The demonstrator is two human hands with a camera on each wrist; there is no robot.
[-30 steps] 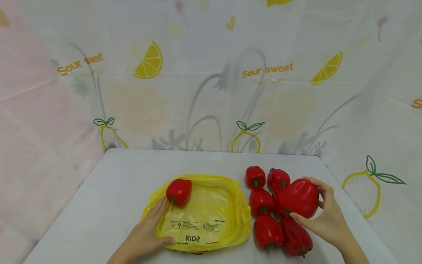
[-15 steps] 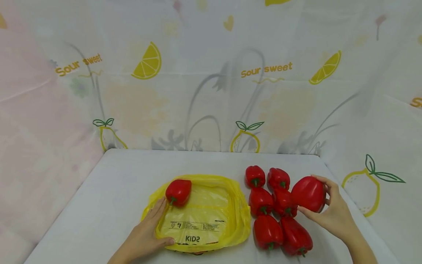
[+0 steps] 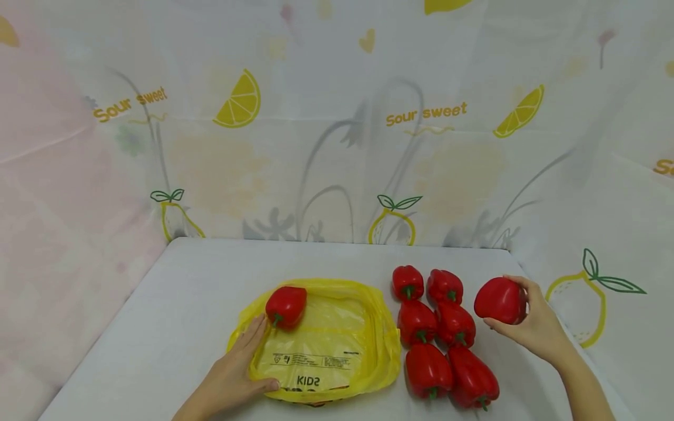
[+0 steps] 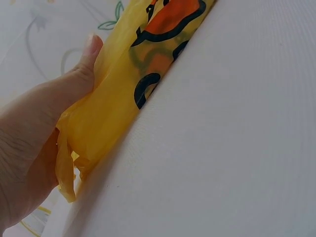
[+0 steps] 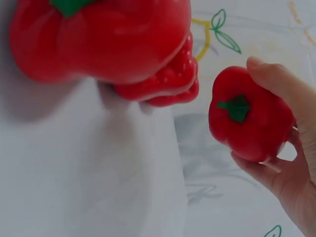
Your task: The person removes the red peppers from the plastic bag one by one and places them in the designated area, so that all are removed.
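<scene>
My right hand (image 3: 538,325) grips a red bell pepper (image 3: 499,300) between thumb and fingers, up off the table and right of the other peppers. In the right wrist view the held pepper (image 5: 256,126) shows its green stem toward the camera. My left hand (image 3: 231,367) rests along the left side of a yellow plastic bag (image 3: 387,356), fingers extended and thumb against its near edge. That thumb (image 4: 81,74) lies straight along the printed bag wall in the left wrist view. One red bell pepper (image 3: 286,306) sits inside the bag at its back left.
Several more red bell peppers (image 3: 429,369) stand close together in two columns between the bag and my right hand. The white table (image 3: 158,316) has a back edge that meets a lemon-print cloth (image 3: 295,175), which also rises at both sides.
My right hand has lifted the pepper and carried it rightward, away from the cluster, uncovering the pepper behind it. My left hand and the bag have stayed put.
</scene>
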